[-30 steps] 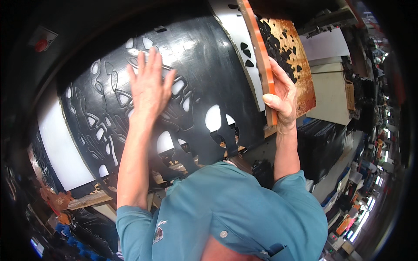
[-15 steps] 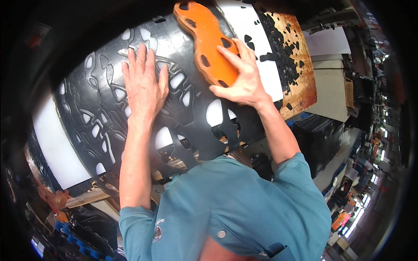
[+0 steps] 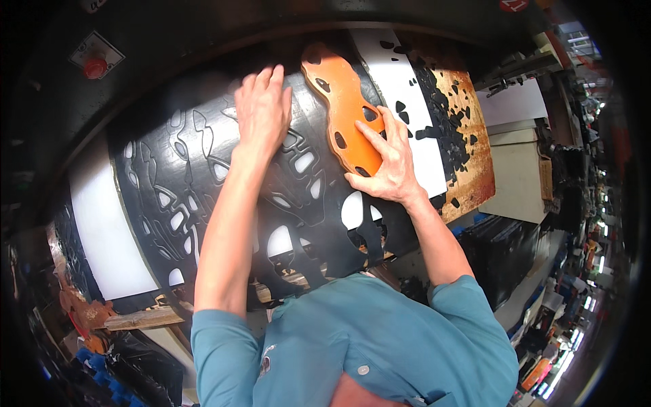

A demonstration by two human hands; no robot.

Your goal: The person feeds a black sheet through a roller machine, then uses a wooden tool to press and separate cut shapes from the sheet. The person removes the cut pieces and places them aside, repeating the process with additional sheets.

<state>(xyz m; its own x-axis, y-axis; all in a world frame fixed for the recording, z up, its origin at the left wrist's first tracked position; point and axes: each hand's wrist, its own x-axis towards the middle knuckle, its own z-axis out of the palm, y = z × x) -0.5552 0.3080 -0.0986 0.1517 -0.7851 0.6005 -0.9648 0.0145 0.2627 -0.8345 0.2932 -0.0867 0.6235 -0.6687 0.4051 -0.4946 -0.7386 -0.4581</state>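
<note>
Right hand (image 3: 386,169) fingers spread flat on orange elongated cutting die with holes (image 3: 344,108): stiff, likely heavy, grip edges. Left hand (image 3: 263,108) fingers flat, holding nothing, pressing black floppy cut-out sheet (image 3: 203,183).

The black sheet (image 3: 203,197) looks like matt rubber or leather, smooth and pierced with cut-out shapes, and the left hand (image 3: 263,112) lies flat on it. The orange cutting die (image 3: 346,108) under the right hand (image 3: 388,166) has a smooth, painted-looking, slightly glossy face. Beside it lie a smooth white board (image 3: 407,108) and a rough, worn brown wooden board (image 3: 468,156).
</note>
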